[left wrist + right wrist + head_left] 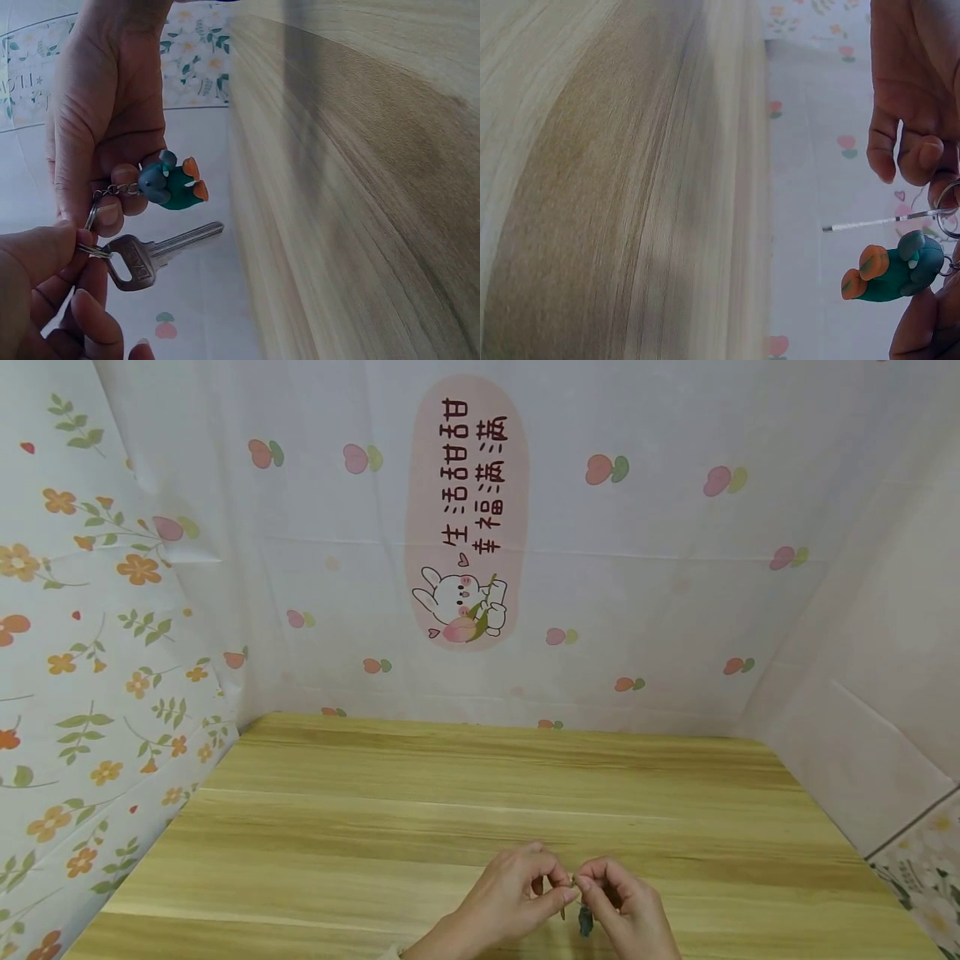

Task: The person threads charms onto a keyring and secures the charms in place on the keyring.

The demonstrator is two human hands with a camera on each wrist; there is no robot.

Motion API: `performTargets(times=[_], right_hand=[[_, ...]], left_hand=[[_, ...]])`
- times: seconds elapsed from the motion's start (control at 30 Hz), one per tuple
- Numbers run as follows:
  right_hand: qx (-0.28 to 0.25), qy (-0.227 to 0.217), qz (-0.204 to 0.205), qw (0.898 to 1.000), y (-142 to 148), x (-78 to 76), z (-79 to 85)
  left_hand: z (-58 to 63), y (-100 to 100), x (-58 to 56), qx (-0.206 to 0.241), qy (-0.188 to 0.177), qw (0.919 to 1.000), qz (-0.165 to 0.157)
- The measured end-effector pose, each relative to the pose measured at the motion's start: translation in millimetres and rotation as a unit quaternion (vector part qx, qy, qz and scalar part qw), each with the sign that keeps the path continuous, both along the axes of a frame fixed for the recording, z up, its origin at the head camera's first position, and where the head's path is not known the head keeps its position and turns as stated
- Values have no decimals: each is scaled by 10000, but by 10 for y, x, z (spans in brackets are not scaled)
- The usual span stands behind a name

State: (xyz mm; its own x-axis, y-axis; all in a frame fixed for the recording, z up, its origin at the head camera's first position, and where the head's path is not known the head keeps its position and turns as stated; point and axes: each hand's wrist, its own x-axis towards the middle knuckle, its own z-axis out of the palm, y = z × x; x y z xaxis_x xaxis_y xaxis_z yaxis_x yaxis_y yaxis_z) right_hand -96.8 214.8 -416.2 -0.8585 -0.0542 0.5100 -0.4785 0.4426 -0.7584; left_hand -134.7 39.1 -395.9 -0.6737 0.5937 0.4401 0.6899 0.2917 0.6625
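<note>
Over the front of the table, my left hand [517, 892] and right hand [633, 910] meet fingertip to fingertip. Between them is a metal key ring [91, 248], pinched by the left thumb and fingers [37, 251] on one side and by the right hand [112, 112] on the other. A silver key [135, 262] hangs on the ring by its bow. Beside it, on a short chain [118, 189], dangles a small teal figurine [892, 270] with orange feet. Exactly how the right fingertips grip the ring is partly hidden.
Both hands are above a wood-grain table [360, 827]. A white cloth wall with printed hearts [645, 577] rises behind it, a flowered cloth [97, 693] hangs at the left, and a pale wall [862, 693] stands at the right.
</note>
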Motion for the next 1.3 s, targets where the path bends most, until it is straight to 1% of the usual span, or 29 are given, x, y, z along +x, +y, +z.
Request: performTargets(times=[0.07,0.17,0.23,0.4,0.47,0.57,0.67,0.8,0.9,1.03,1.13,1.23,1.3], right_hand=[[-31,-148,-29,9999,0,4,7],[-85,-220,-22,9997,3,7,7],[-115,-138,16,9998,5,3,-4],[-62,234,113,9996,-3,-8,-30],[-30,236,89,9997,-13,-7,-27],[-31,46,-32,10000,-30,3,-11],[-65,-173,-185,9997,-39,13,3],[-171,-295,-310,9989,-34,23,14],[-227,-400,-350,9983,-31,26,21],[-337,-705,-331,9964,-28,16,29],[-579,-979,-243,9932,-18,8,36],[-756,-1208,27,9898,7,-3,39],[-849,-1472,286,9850,23,-17,55]], left_hand=[[-2,-5,2,60,43,10000,-32],[1,-14,9,80,27,10000,-27],[2,-15,11,40,-38,10000,23],[5,-9,20,-107,-286,9992,241],[7,-6,23,-110,-338,9990,260],[8,-5,21,-46,-236,9995,193],[0,-8,14,87,-107,9999,59],[-27,-13,7,292,63,9995,-92],[-39,-13,6,401,84,9991,-145],[-38,-13,12,465,-111,9988,-122],[-36,-7,16,589,-315,9977,-97],[-35,6,10,911,-720,9932,-130],[-27,13,9,1156,-1084,9873,-141]])
